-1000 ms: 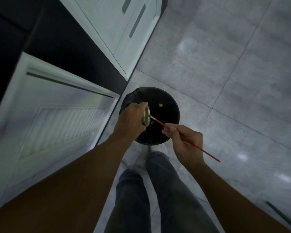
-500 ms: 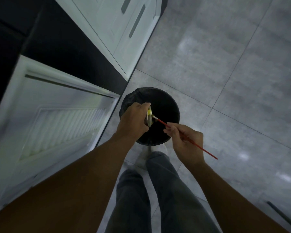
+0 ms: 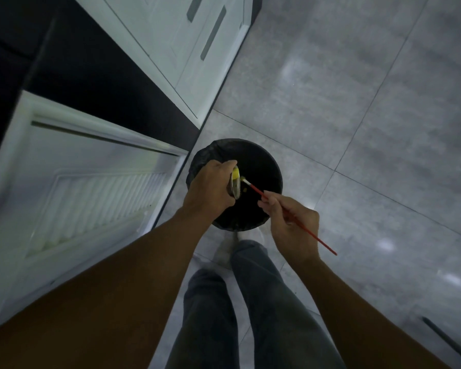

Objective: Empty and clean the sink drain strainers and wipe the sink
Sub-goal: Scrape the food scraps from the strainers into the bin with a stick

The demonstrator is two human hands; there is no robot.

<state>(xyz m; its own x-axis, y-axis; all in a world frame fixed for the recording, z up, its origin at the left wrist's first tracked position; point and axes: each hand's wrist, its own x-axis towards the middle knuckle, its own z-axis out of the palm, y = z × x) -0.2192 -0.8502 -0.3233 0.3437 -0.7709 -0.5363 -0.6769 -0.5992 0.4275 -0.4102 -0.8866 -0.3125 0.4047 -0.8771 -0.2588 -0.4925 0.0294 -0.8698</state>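
Head view, looking down at a grey tiled floor [image 3: 343, 83]. Item one: left hand [image 3: 210, 190], closed around a round metal drain strainer [image 3: 235, 183], held on edge over the mouth of the bin, its rim showing yellow residue at the top. Item two: right hand [image 3: 293, 225], fingers pinched on a thin red stick [image 3: 290, 217] with a pale tip; the tip touches the strainer's inner face, the far end juts out past the hand toward the lower right. Item three: round black waste bin [image 3: 266, 166], lined with a dark bag, standing on the floor directly beneath both hands; small yellowish scraps show just beside the stick tip, whether falling or lying inside cannot be told. Item four: white cabinet door [image 3: 72, 187] with slatted panel, open at left, its edge just beside the bin. Item five: white cabinet fronts [image 3: 179, 35] with dark handles, upper centre. Item six: the person's legs in dark trousers [image 3: 250, 310], below the bin.
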